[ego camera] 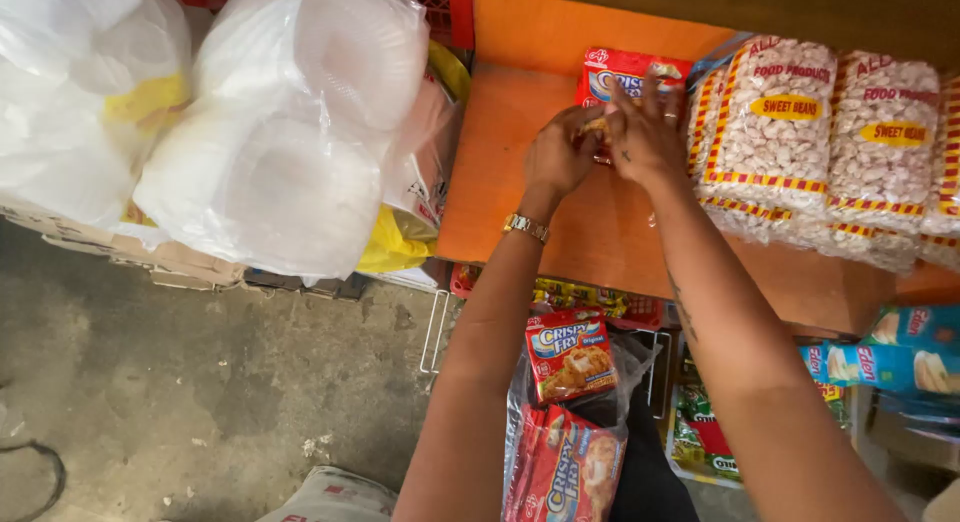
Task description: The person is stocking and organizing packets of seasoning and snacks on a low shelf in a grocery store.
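Both my hands reach onto an orange shelf (520,182). My left hand (560,154) and my right hand (645,132) are closed together on a red packet (630,74) that stands at the back of the shelf. Right of it lie clear bags of white beans (775,122) with red and yellow trim, touching my right hand's side. A gold watch (526,227) sits on my left wrist. Below my arms, a plastic bag holds more red packets (570,354) of the same kind.
Large clear bags of white foam plates (290,132) are piled at the left on cardboard. Blue boxes (905,352) sit at the lower right. A wire rack (440,332) hangs under the shelf. A grey concrete floor (200,402) spreads at the lower left.
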